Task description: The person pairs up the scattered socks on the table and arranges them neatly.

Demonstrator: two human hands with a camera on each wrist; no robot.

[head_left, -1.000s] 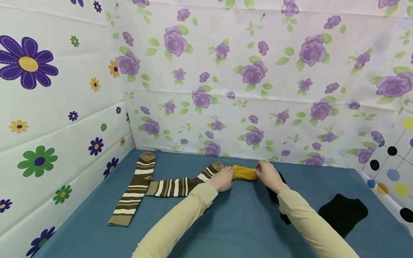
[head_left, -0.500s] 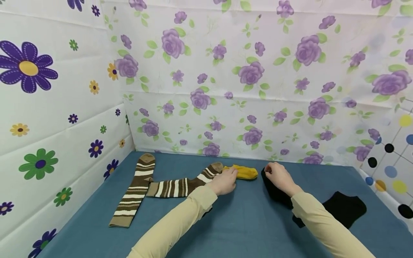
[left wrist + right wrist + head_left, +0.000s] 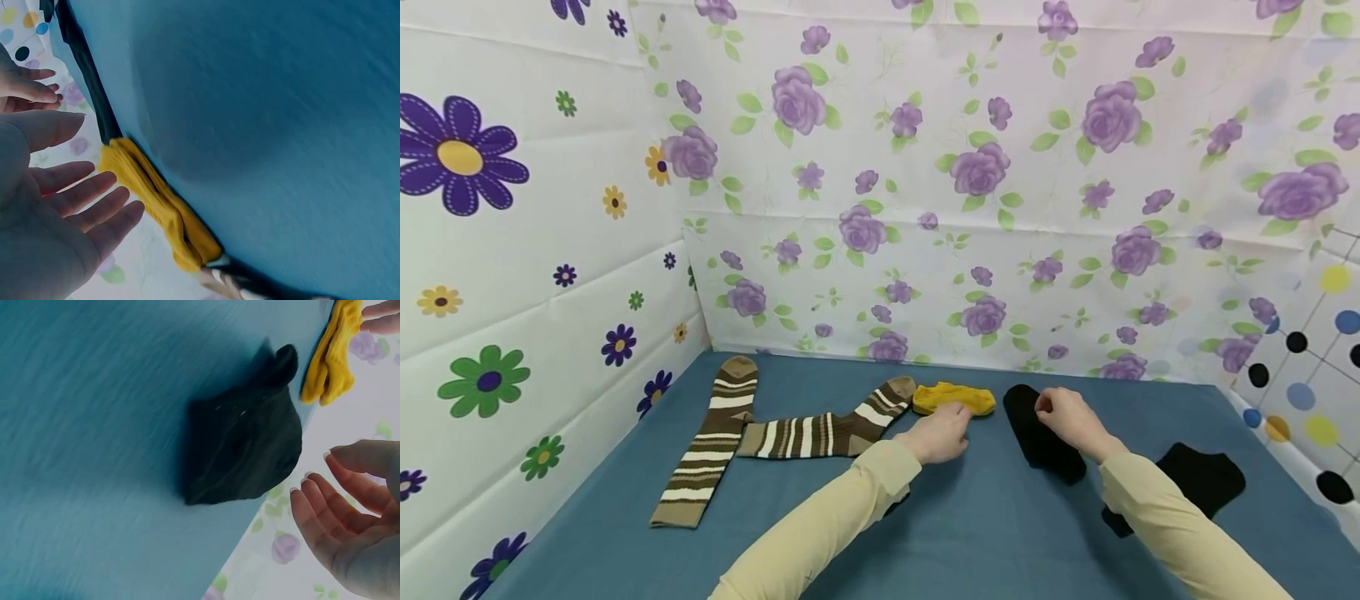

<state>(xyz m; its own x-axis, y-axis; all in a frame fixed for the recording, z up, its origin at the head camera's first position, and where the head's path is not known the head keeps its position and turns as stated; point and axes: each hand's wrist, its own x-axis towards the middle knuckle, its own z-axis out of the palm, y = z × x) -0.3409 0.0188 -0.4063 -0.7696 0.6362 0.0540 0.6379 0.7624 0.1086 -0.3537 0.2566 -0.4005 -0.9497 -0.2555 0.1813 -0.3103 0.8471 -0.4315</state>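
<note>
A folded yellow sock (image 3: 946,394) lies near the back edge of the blue surface. Just in front of it my left hand (image 3: 934,435) hovers, fingers relaxed and holding nothing; the left wrist view shows the fingers spread beside the yellow ribbed knit (image 3: 156,199). My right hand (image 3: 1072,423) is above and to the right of a black sock (image 3: 1036,435). In the right wrist view its curved fingers (image 3: 325,515) are apart from the black sock (image 3: 247,444), with nothing between them and the thumb.
Two brown, white-striped socks lie at the left, one lengthwise (image 3: 706,454) and one crosswise (image 3: 808,436). Another black sock (image 3: 1206,479) is at the right, partly behind the right sleeve (image 3: 1180,521). A dark item (image 3: 898,503) shows under the left sleeve. Floral sheets (image 3: 880,167) wall the back.
Both hands have let go of the yellow sock, which lies slightly further left. My right hand has moved right, over the black sock; my left hand has drawn slightly toward me.
</note>
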